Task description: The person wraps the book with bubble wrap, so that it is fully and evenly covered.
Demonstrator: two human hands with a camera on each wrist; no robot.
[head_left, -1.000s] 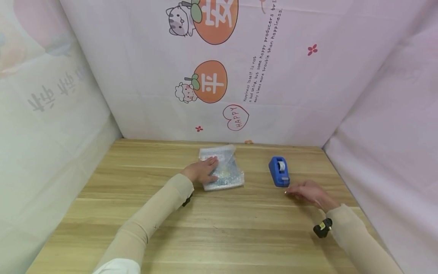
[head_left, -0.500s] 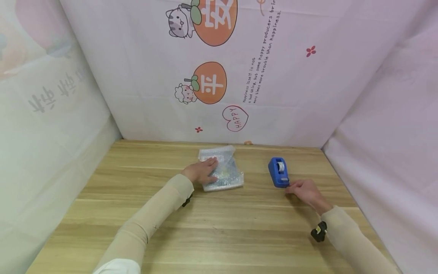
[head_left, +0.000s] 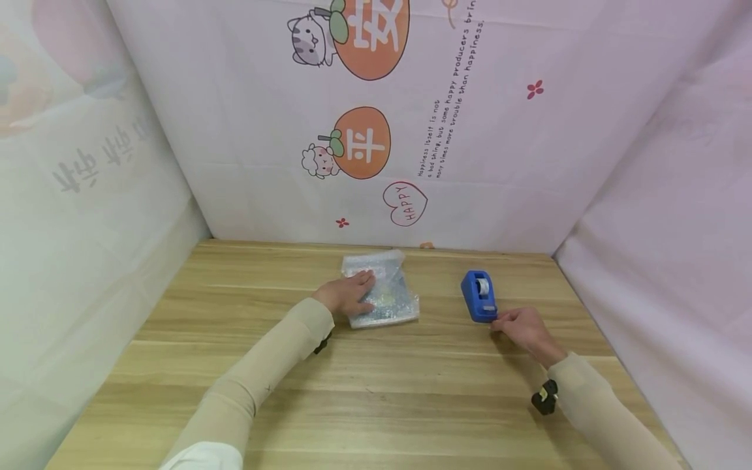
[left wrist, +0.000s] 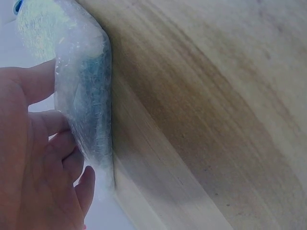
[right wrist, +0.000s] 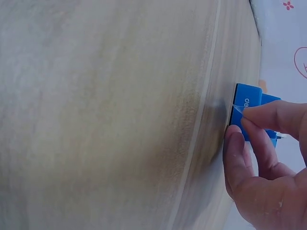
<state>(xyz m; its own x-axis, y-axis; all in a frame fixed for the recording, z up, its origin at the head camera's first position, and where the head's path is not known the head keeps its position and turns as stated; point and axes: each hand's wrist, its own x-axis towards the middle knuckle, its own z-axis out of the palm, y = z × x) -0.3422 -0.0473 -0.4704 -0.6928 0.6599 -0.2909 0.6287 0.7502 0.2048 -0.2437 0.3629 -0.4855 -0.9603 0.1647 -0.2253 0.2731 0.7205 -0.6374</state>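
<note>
Since one second earlier, the right hand (head_left: 525,326) has been brought up to the blue tape dispenser (head_left: 478,296), right of centre on the bench (head_left: 376,391); its grip now pinches the tape end (right wrist: 238,109) at the dispenser's near end. The dispenser's long axis runs near-to-far, cutter end toward the lower frame. The bubble-wrapped parcel (head_left: 384,290), at centre, is unmoved and pressed flat under the left hand (head_left: 346,294), fingers extended.

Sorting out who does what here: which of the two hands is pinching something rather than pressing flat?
The right hand, pinching tape at the blue tape dispenser; the left hand lies flat on the bubble-wrap packet.
</note>
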